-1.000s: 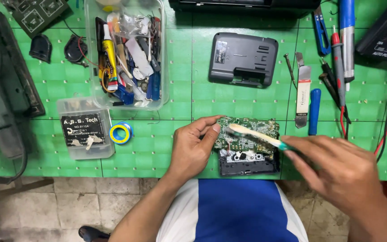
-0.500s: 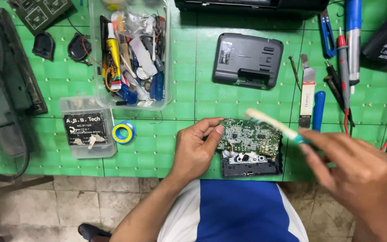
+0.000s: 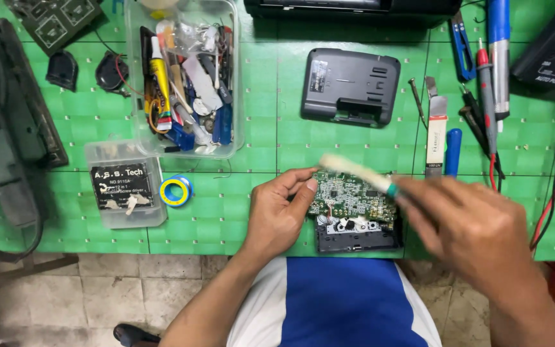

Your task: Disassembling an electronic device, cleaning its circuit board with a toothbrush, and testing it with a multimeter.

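fingers of the left hand (image 3: 281, 215) curl around the left edge of the board (image 3: 354, 196) at the near table edge; the right hand (image 3: 473, 225) pinches a brush (image 3: 354, 171), now swung farther left across the board than a moment ago. far left, a clear box (image 3: 126, 193) bears a black label.

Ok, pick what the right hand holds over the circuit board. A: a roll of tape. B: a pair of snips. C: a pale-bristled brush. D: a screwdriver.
C: the right hand grips a brush whose pale bristles hang over the green circuit board, which the left hand steadies.
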